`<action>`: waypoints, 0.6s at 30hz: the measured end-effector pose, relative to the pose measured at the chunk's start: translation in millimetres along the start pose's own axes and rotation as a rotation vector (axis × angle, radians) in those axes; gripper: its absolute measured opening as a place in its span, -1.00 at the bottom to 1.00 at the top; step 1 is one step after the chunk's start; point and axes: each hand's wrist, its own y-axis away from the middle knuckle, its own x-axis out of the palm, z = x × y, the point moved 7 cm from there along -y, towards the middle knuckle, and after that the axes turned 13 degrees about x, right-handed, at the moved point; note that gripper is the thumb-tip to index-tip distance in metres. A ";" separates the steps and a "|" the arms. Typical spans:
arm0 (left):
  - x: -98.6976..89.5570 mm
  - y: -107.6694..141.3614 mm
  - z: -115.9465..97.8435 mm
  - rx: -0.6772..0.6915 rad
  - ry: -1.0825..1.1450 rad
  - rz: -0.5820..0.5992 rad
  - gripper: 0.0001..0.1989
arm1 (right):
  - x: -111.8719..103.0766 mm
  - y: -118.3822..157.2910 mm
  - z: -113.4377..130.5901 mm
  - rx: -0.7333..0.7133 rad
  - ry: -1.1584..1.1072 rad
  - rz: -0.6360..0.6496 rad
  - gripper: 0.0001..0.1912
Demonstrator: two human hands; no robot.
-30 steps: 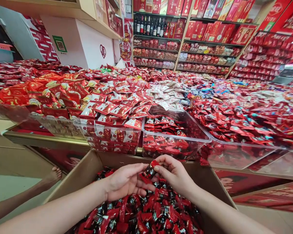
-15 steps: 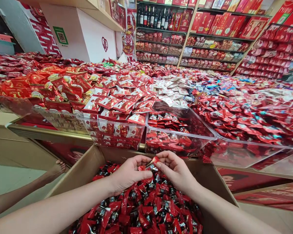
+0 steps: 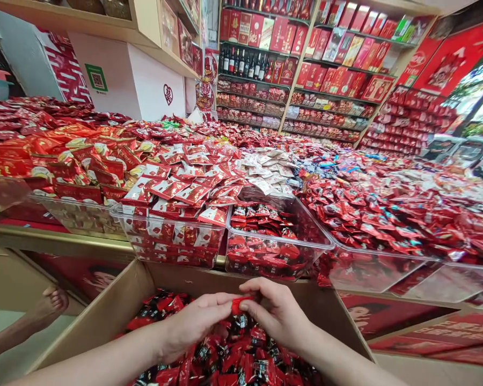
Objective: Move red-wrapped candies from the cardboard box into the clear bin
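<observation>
Between my two hands is a small red wrapped candy (image 3: pixel 240 305), with fingers covering much of it. My left hand (image 3: pixel 197 321) is closed round its left side, thumb under the fingers. The thumb and fingers of my right hand (image 3: pixel 279 306) pinch its right end. Both hands are over an open cardboard box (image 3: pixel 348 324), which holds a heap of red-and-black wrapped candies (image 3: pixel 225 367). Just beyond them, a clear plastic bin (image 3: pixel 282 239) contains similar red and black packets, lower than the heaps in neighbouring bins.
Left of that bin, another clear bin (image 3: pixel 165 217) overflows with red-and-white packets. Heaped red sweets (image 3: pixel 358 214) fill the right side. Shelves (image 3: pixel 261 86) of bottles and red boxes rise behind. A person's bare foot (image 3: pixel 54 300) shows at lower left.
The view has tilted up, so my hands and the box appear lower and more shelving shows. The candy has turned within my fingers: its plain red wrapper shows instead of its dark label.
</observation>
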 end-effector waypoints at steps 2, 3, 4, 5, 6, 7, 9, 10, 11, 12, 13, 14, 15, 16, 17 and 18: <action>5.2 1.2 1.1 -0.027 0.102 0.025 -0.77 | 2.9 -0.4 -2.3 0.029 0.015 0.000 -0.83; 8.5 1.6 0.8 -0.037 0.150 0.042 -0.78 | 4.8 -0.3 -2.0 0.033 0.022 0.012 -0.84; 12.2 1.8 -0.3 -0.036 0.178 0.065 -0.78 | 6.9 0.0 -0.8 0.031 0.032 0.028 -0.85; 16.0 1.8 -2.3 -0.024 0.188 0.095 -0.76 | 8.6 0.6 1.1 0.021 0.041 0.041 -0.85; 19.5 1.6 -5.2 0.003 0.191 0.125 -0.72 | 9.5 1.2 3.6 0.007 0.048 0.045 -0.86; 22.2 1.3 -8.0 0.034 0.192 0.148 -0.67 | 9.7 1.8 6.3 -0.009 0.050 0.043 -0.86; 22.7 0.5 -10.7 0.076 0.201 0.149 -0.61 | 9.6 2.9 11.6 -0.044 0.054 0.036 -0.85; 20.4 0.2 -9.7 0.074 0.210 0.126 -0.61 | 10.1 3.4 14.1 -0.066 0.065 0.038 -0.84; 16.7 0.1 -7.5 0.058 0.221 0.092 -0.61 | 11.5 4.0 16.6 -0.093 0.088 0.047 -0.78; 12.1 0.2 -4.6 0.034 0.233 0.050 -0.59 | 13.8 4.6 18.7 -0.125 0.123 0.062 -0.69; 7.5 0.8 -1.3 0.004 0.242 0.009 -0.56 | 16.9 5.4 20.3 -0.159 0.166 0.078 -0.59; 3.2 1.6 1.8 -0.028 0.248 -0.028 -0.53 | 20.2 6.1 21.1 -0.192 0.213 0.090 -0.51; -0.5 2.6 4.4 -0.056 0.249 -0.059 -0.48 | 23.6 6.9 21.0 -0.219 0.262 0.097 -0.49; -3.6 3.5 6.3 -0.079 0.247 -0.086 -0.44 | 26.7 7.4 20.0 -0.236 0.308 0.098 -0.51; -6.0 4.2 7.4 -0.094 0.240 -0.105 -0.41 | 29.3 7.8 18.6 -0.244 0.349 0.097 -0.58; -7.3 4.7 8.1 -0.107 0.224 -0.111 -0.40 | 31.4 8.3 17.4 -0.249 0.384 0.095 -0.67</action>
